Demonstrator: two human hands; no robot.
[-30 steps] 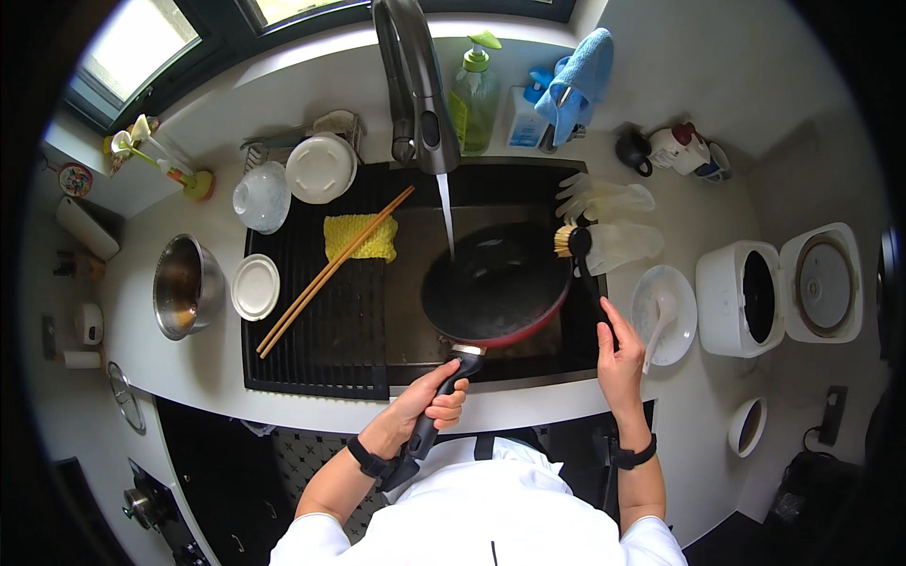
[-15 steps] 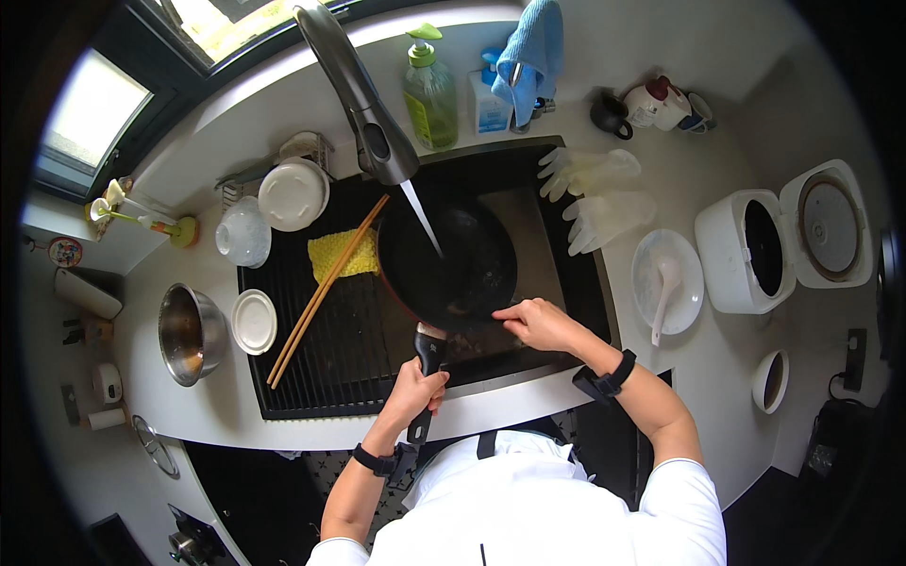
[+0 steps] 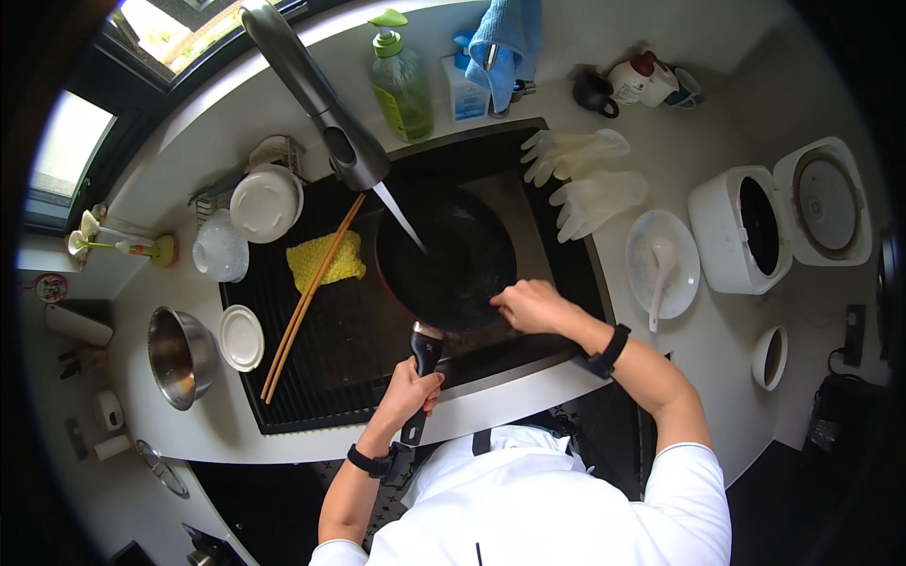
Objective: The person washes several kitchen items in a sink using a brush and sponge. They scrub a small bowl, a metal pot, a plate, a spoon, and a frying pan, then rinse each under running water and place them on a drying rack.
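Note:
A black frying pan (image 3: 467,231) sits in the dark sink (image 3: 559,212). My left hand (image 3: 408,391) is wrapped round its black handle, near the counter's front edge. At the pan's right near rim is my right hand (image 3: 533,307), its fingers curled together against the rim. Whether those fingertips also hold something small is hidden. A thin stream of water runs from the grey faucet (image 3: 326,123) into the pan. Left of the pan, a pair of wooden chopsticks (image 3: 300,316) lies slanted across a yellow textured cloth (image 3: 344,266) on the ribbed rack.
Left of the sink stand a steel bowl (image 3: 179,363), a white lid (image 3: 241,338) and stacked white bowls (image 3: 266,203). Behind are a green soap bottle (image 3: 401,90) and a blue cloth (image 3: 510,42). To the right lie clear gloves (image 3: 599,203), a plate (image 3: 679,288) with a spoon, and an open rice cooker (image 3: 731,241).
My right hand has shifted slightly along the pan's rim, its fingers now more curled in. My left hand keeps its hold on the handle. The view has turned a little.

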